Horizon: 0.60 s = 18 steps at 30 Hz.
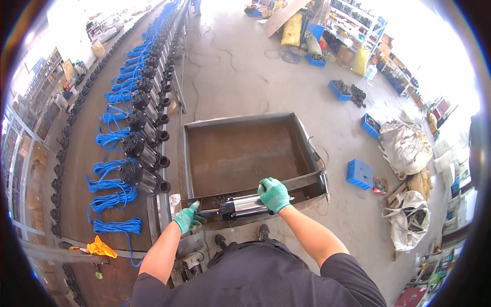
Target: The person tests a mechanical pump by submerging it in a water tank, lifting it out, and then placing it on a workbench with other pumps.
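Note:
A silver and black cylindrical pump motor [245,205] lies sideways across the near edge of a metal tank. A thin rod sticks out of its black left end. My right hand [274,194], in a green glove, is closed over the motor's right end from above. My left hand [186,219], also gloved in green, is at the far left end of the rod, thumb on top and fingers curled below it. Brownish water or a brown bottom shows in the rectangular tank [188,153] in front of me. The palms and the undersides of both grips are hidden.
A long bench [84,169] on the left bears a row of silver and black pumps [140,176] and coiled blue cables [117,226]. An orange cloth [101,247] lies nearby. Blue crates [360,174] and white sacks [407,220] stand on the floor to the right. A hose [323,158] runs by the tank's right rim.

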### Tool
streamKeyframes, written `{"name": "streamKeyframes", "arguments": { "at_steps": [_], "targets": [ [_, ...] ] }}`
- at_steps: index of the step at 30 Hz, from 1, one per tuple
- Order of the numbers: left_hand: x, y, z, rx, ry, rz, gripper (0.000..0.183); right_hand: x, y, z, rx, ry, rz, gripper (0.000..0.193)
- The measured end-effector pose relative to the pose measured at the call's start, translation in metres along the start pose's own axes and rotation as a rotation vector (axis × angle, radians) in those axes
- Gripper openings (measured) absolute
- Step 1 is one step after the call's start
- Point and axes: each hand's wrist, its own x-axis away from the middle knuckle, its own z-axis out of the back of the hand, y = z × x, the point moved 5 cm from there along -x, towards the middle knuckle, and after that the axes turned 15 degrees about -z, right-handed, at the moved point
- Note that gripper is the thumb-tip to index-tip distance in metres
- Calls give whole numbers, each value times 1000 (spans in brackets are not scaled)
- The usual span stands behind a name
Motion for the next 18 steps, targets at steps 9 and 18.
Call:
{"name": "streamKeyframes", "arguments": {
  "at_steps": [9, 18],
  "targets": [
    [-3, -16, 1, 32, -59, -643, 30, 0, 0, 1, 8, 6, 2, 12],
    [-10, 6, 6, -866, -214, -515, 41, -1, -2, -1, -12, -16, 3, 12]
  ]
}}
